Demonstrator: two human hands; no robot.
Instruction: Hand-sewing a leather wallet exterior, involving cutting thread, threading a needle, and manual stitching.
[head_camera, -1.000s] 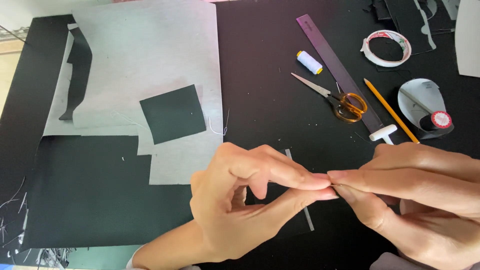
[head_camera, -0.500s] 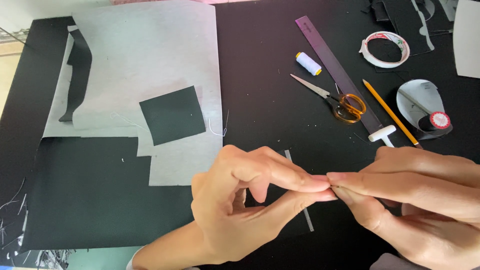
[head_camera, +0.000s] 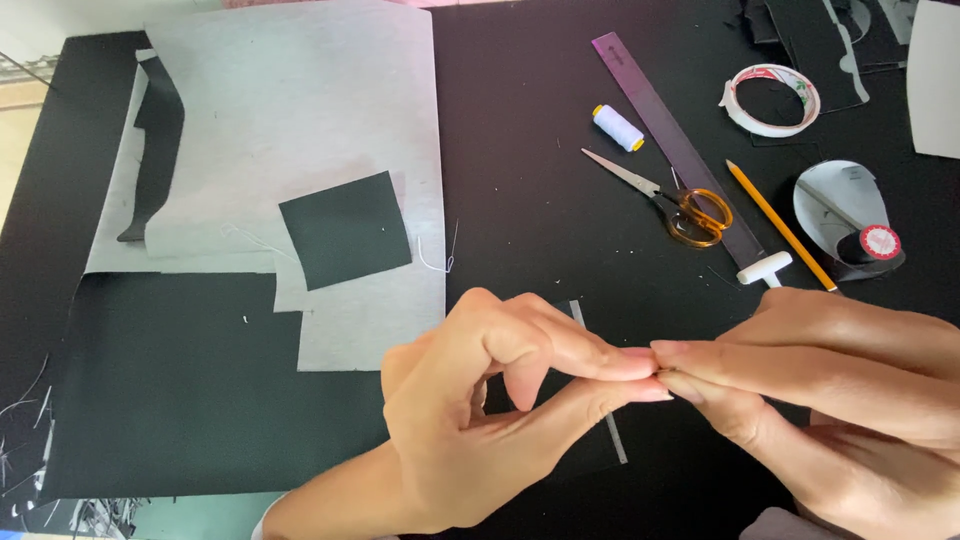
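Left hand (head_camera: 480, 410) and right hand (head_camera: 830, 400) meeting fingertip to fingertip at lower centre, pinching something too small to make out. Just behind, a thin grey strip (head_camera: 598, 385) flat on the black tabletop (head_camera: 530, 150). Upper right: white tape roll (head_camera: 770, 100), white thread spool (head_camera: 618, 127) with yellow ends, orange-handled scissors (head_camera: 670, 197), yellow pencil (head_camera: 780, 225), round red-and-white label (head_camera: 879, 242).

Head view, close, down over table (head_camera: 560, 200)
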